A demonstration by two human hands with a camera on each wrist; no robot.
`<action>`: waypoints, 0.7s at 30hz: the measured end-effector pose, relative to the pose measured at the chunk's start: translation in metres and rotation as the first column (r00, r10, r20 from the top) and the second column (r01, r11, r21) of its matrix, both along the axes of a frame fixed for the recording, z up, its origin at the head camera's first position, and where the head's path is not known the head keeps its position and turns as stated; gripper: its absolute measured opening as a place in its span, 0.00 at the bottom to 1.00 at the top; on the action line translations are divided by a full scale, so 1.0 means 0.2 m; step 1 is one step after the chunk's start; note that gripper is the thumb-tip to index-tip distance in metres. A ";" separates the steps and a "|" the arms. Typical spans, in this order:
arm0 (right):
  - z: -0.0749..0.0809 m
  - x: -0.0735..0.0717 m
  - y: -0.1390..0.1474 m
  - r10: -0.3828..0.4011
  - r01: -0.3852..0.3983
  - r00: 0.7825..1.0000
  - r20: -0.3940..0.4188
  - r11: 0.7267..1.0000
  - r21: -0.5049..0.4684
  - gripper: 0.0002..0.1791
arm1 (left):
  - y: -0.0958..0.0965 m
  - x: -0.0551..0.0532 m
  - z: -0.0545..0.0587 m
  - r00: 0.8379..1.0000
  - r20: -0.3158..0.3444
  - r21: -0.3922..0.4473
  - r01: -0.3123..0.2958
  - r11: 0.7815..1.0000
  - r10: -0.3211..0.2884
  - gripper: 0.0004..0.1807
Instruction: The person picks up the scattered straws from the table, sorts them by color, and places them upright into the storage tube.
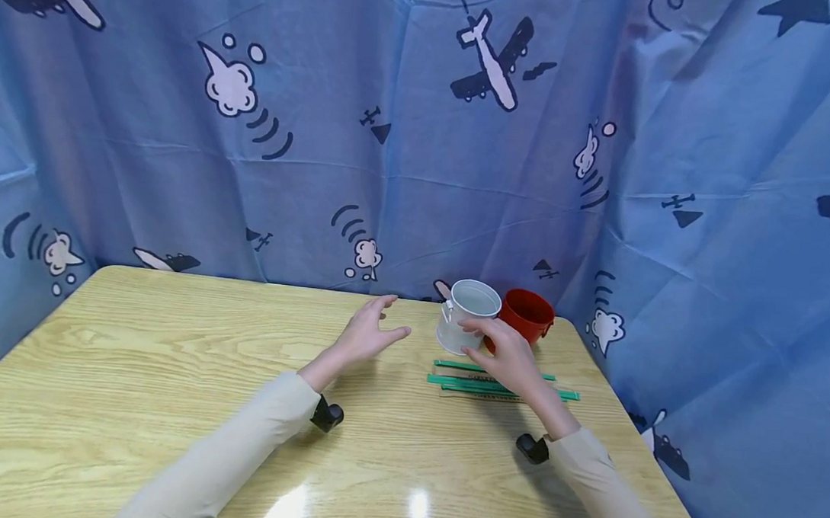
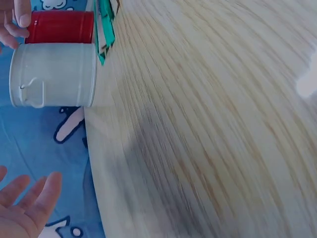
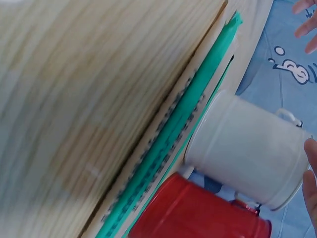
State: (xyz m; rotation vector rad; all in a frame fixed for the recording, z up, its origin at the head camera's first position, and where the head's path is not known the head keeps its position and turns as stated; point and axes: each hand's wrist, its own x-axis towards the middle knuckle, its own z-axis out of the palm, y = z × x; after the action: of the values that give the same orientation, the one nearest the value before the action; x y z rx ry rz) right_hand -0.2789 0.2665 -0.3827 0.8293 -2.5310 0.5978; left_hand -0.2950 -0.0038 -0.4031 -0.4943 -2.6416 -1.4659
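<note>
My left hand (image 1: 370, 332) hovers over the wooden table with nothing in it, fingers spread and thumb apart, left of a small white metal bucket (image 1: 456, 335). My right hand (image 1: 510, 356) is beside that bucket, overlapping its front in the head view. Its fingers are loosely bent and hold nothing. In the right wrist view, its fingertips (image 3: 311, 173) are at the bucket's rim. A red bucket (image 1: 528, 309) stands right behind the white one, partly hidden. Several long thin packets (image 1: 452, 380) with green strips and dark print lie in front of the buckets, below my right hand.
The pale wooden table (image 1: 179, 342) extends far to the left. A blue curtain (image 1: 310, 118) printed with planes and clouds hangs along the back and right edges, close behind the buckets. A black wrist camera (image 1: 327, 414) is on each wrist.
</note>
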 end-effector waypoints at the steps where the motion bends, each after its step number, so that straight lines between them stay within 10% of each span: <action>1: 0.00 0.00 0.01 -0.005 0.005 1.000 0.009 1.000 0.000 0.24 | 0.01 -0.01 0.00 1.000 0.013 0.011 -0.002 1.000 0.002 0.38; 10: -0.01 0.00 0.10 -0.029 0.029 0.992 0.119 1.000 0.000 0.23 | 0.11 -0.09 -0.01 0.985 0.172 0.193 -0.013 0.981 -0.020 0.41; 21: -0.07 -0.02 0.21 -0.043 0.030 0.920 0.388 0.999 0.039 0.24 | 0.27 -0.18 -0.07 0.974 0.200 0.330 0.040 0.943 -0.111 0.44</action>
State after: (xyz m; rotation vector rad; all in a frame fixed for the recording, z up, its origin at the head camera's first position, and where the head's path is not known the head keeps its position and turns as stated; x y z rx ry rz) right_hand -0.2827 0.3087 -0.3966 0.7299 -2.9140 0.7771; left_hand -0.3306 0.0509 -0.4168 -0.4296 -2.4738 -2.0375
